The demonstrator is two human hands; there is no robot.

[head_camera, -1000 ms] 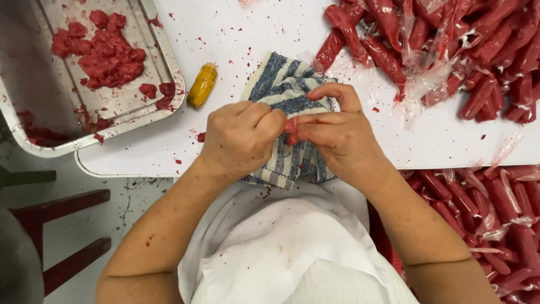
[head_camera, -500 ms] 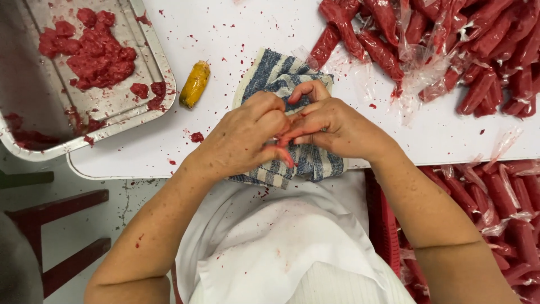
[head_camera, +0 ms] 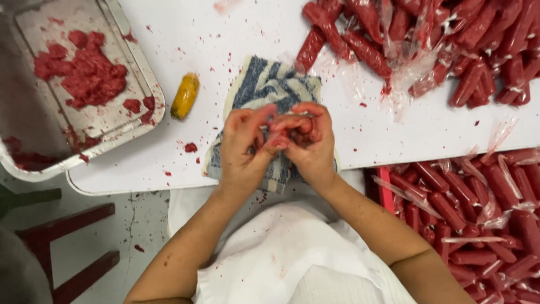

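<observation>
Left of the blue-and-white striped cloth towel [head_camera: 269, 90] sit a metal tray of red minced meat [head_camera: 140, 84] and a small yellow oblong piece [head_camera: 185, 95]. Over the towel, the left hand [head_camera: 243, 147] and right hand [head_camera: 308, 141] pinch a small red meat piece [head_camera: 286, 125] (fingers curled close together). Right of it lie plastic-wrapped red sausages [head_camera: 450, 50].
</observation>
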